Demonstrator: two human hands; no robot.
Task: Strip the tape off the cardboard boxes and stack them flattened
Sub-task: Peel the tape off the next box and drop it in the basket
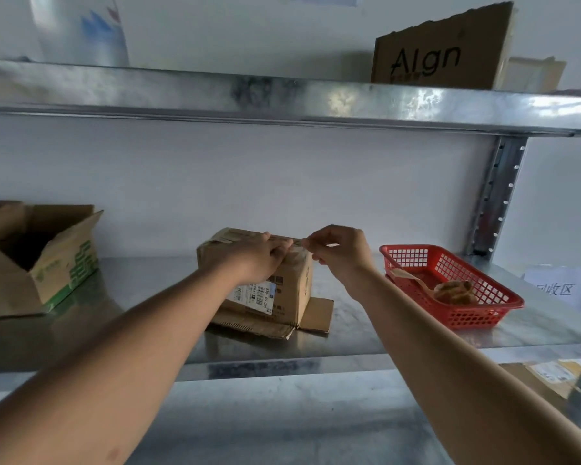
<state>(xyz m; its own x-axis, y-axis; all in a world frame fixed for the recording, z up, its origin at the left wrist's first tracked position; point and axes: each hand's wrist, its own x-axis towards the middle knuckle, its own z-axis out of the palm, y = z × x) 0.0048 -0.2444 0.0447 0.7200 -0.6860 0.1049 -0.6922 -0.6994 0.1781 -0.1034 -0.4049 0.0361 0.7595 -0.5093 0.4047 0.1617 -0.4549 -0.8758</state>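
A small brown cardboard box (294, 290) with a white shipping label stands on the metal shelf (366, 333), its bottom flaps spread flat under it. My left hand (262, 256) lies on the box's top, fingers curled over the near top edge, holding it down. My right hand (339, 251) hovers at the top right corner and pinches the end of a clear tape strip (298, 244) between thumb and forefinger. The strip runs back onto the box top.
An open cardboard box (47, 263) with green print stands at the left. A red plastic basket (457, 310) at the right holds wadded brown tape. A paper sign (557, 286) lies far right. The upper shelf carries a torn cardboard sheet (443, 52).
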